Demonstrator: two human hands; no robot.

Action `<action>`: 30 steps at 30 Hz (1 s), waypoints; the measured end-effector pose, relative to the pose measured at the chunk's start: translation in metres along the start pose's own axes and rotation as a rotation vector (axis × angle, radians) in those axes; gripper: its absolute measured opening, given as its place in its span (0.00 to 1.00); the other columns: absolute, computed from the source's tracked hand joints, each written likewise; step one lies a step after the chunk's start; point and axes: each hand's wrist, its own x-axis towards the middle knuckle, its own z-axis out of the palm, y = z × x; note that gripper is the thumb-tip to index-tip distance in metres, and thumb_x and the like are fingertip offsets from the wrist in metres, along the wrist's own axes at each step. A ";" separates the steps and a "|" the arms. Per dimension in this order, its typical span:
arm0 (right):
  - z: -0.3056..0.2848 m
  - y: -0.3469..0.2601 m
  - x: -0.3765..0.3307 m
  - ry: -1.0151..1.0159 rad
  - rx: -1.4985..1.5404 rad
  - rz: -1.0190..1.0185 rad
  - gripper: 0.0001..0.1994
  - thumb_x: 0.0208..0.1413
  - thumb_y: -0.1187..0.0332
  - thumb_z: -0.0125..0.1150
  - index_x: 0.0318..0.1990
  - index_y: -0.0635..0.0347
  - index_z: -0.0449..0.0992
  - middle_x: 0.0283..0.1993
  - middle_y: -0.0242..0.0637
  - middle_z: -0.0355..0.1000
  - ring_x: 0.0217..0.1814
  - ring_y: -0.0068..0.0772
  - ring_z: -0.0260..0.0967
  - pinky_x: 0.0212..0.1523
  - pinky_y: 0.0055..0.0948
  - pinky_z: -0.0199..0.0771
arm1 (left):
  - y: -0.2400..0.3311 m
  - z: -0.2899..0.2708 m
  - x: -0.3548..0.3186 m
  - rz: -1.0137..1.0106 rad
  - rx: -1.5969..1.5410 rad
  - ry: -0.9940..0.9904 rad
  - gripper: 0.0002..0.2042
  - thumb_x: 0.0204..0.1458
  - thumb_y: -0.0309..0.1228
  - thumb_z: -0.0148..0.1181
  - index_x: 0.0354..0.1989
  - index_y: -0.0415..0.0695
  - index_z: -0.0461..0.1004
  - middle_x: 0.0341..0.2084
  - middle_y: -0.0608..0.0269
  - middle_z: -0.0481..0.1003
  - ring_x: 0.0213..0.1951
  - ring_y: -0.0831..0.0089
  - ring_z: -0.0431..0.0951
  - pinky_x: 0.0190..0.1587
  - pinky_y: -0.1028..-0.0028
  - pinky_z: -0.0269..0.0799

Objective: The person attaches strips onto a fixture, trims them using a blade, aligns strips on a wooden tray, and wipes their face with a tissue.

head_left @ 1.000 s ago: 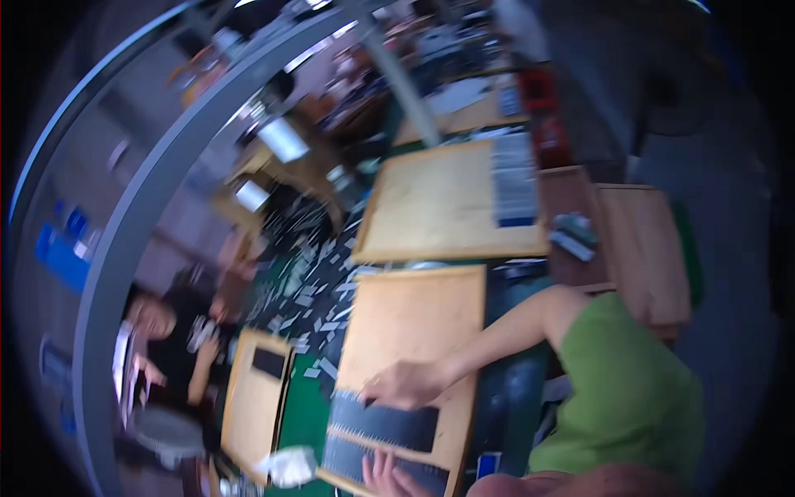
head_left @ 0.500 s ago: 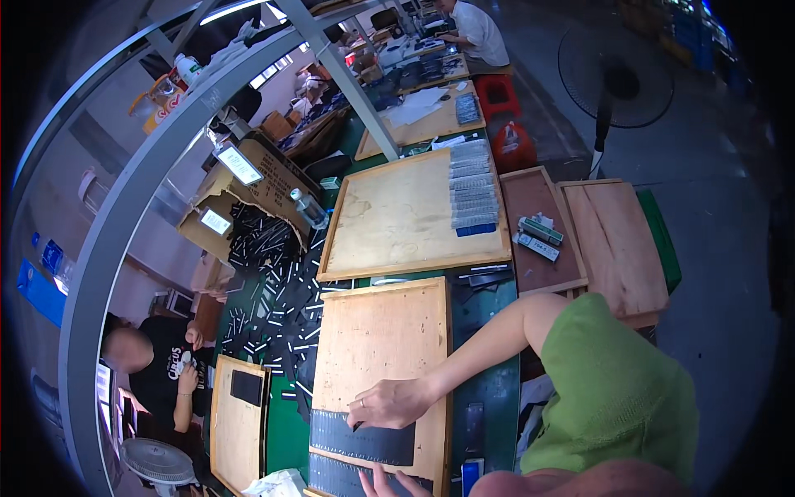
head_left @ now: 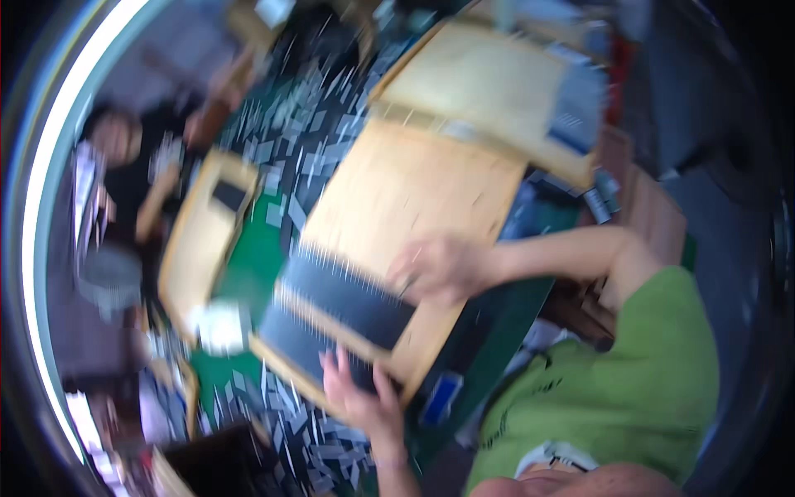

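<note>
On a wooden board (head_left: 414, 178) lie two rows of dark flat strips, an upper row (head_left: 344, 294) and a lower row (head_left: 298, 340) nearer me. My right hand (head_left: 443, 269) is closed in a pinch above the right end of the upper row. A small dark thing shows at its fingertips, too smeared to name. Over the lower row and the board's near edge is my left hand (head_left: 364, 402), its fingers spread and nothing seen in them. Motion blurs the whole picture.
Loose dark and pale strips (head_left: 310, 124) cover the green table left of the board. Behind stands another board (head_left: 472, 79) with a stacked row of pieces (head_left: 580, 103). Across the table, a person in black (head_left: 153, 178) sits by a smaller board (head_left: 203, 236). A blue box (head_left: 441, 398) lies near my side.
The view has swung and tilted, so the board now appears slanted. More of my left hand shows. My right hand remains closed near the right end of the upper row.
</note>
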 end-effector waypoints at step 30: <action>0.033 -0.008 0.017 -0.350 -0.061 0.185 0.35 0.40 0.68 0.70 0.61 0.59 0.65 0.52 0.37 0.70 0.48 0.36 0.69 0.43 0.33 0.75 | -0.012 0.020 0.017 0.082 0.208 -0.222 0.44 0.49 0.31 0.64 0.67 0.27 0.39 0.59 0.50 0.66 0.61 0.58 0.66 0.67 0.55 0.48</action>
